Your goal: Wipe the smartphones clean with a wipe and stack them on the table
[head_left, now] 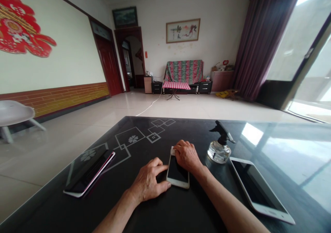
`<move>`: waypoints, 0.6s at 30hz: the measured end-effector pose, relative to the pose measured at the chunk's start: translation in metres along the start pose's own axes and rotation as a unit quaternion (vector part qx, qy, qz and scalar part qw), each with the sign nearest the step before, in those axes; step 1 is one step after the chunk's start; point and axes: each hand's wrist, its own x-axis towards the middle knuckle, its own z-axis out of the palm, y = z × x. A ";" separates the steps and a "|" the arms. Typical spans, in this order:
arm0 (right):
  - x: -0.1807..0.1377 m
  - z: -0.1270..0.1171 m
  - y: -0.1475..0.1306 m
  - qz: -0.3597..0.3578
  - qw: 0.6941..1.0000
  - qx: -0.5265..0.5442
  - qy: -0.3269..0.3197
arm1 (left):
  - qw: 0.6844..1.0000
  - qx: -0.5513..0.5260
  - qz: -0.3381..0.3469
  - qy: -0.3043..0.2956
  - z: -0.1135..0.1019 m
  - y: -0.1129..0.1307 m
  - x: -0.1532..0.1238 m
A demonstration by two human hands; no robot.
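Table (178,210), black and glossy with white line patterns, fills the lower view. Tablet (88,172), dark-screened with a pink edge, lies near the left edge, well apart from the hands. White big phone (258,188) lies screen up on the right side, just beside the spray bottle (219,150), a clear squat one with a black trigger head that stands upright near the right wrist. Between both hands, at the middle of the table, the phone (178,172) lies flat, screen up and dark, with a white frame. Left hand (148,183) rests on the table, half open, forefinger and thumb set against the phone's left edge and gripping it there. Right hand (187,155) sits over the phone's far end, fingers curled down and closed on a small white wipe (172,151), which is pressed on the top corner of the screen.
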 end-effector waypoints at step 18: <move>-0.030 -0.015 -0.030 -0.079 0.994 0.070 -0.033 | 0.999 -0.035 -0.008 0.032 0.005 -0.003 0.000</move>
